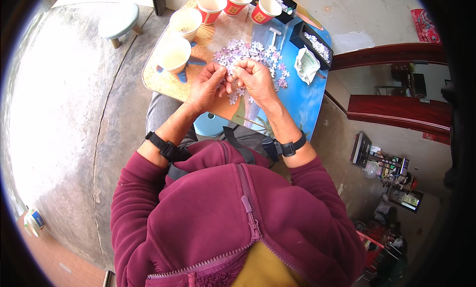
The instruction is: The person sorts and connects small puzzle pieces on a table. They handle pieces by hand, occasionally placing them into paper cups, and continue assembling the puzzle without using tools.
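A loose pile of small jigsaw puzzle pieces (240,50), white and pale purple, is spread over the colourful tabletop (302,108). Above the near side of that pile, my left hand (207,86) and my right hand (257,81) meet fingertip to fingertip. Both are closed in a pinch, and a pale bit of puzzle piece shows between them. Fingers cover most of it, so its exact shape and how many pieces are there stay hidden. A few pieces lie just below my fingers.
Paper cups stand along the table's left and far edges, including a pale cup (174,55) and a red cup (211,7). At the right are a black tray of pieces (312,43), a crumpled pale wrapper (307,66) and a white T-shaped object (275,35). A stool (119,20) stands left.
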